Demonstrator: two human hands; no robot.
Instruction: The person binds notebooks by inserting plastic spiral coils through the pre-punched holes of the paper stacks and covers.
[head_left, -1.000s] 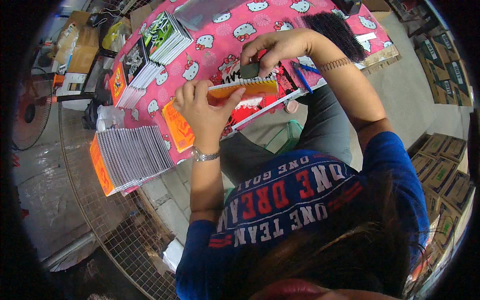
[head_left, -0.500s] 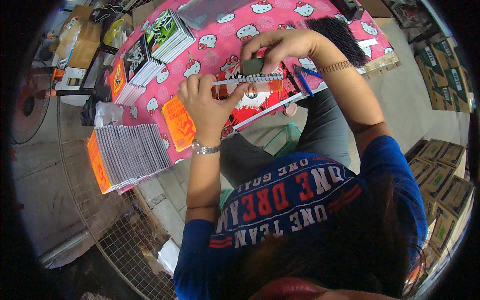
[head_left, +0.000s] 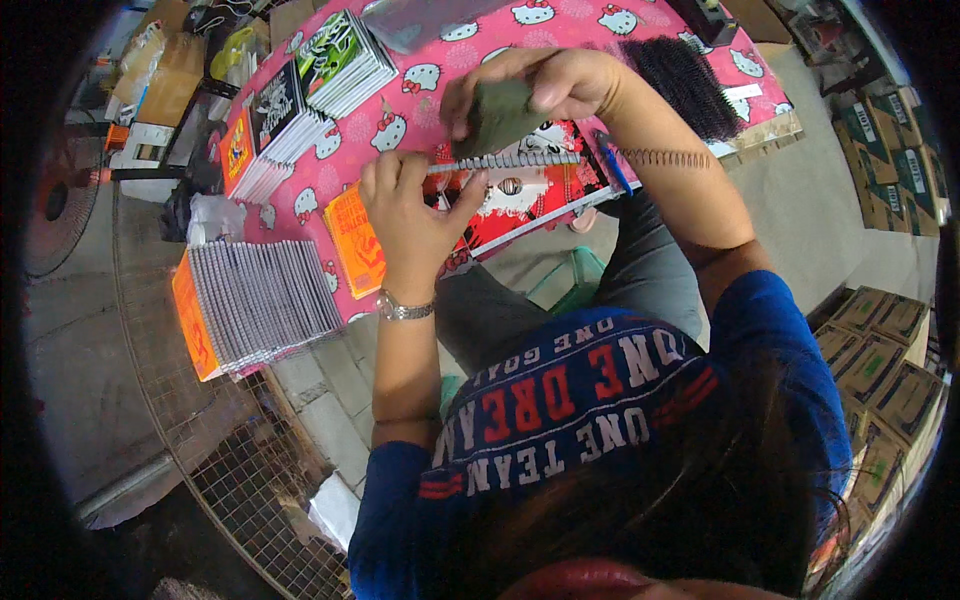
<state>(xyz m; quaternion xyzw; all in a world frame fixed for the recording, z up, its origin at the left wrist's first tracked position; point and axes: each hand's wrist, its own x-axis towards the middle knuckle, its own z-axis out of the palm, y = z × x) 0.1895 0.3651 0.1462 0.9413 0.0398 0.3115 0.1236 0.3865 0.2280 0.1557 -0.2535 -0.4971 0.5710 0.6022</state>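
Observation:
My left hand (head_left: pixel 408 205) pinches the left end of a spiral notebook (head_left: pixel 515 160), which stands on edge with its coil-bound spine up. In my right hand (head_left: pixel 575 85) is a dark green flat piece (head_left: pixel 500 115), its kind unclear, held just above the spine. Beneath lies a red, black and white cover (head_left: pixel 540 205); whether it belongs to the same notebook I cannot tell. A thin spiral coil (head_left: pixel 665 158) crosses my right forearm. Blue-handled pliers (head_left: pixel 612 165) rest beside that forearm, partly hidden by it.
A heap of black coils (head_left: pixel 685 85) lies at the far right of the pink table (head_left: pixel 300 200). Orange notebooks (head_left: pixel 355 235) sit left of my left hand, near a stack of spiral notebooks (head_left: pixel 265 295). More notebooks (head_left: pixel 340 60) are piled far left. Cartons (head_left: pixel 880 340) stand at right.
My right hand has lifted off the spine and shifted slightly left, showing more of the green piece. My left hand keeps its grip on the notebook.

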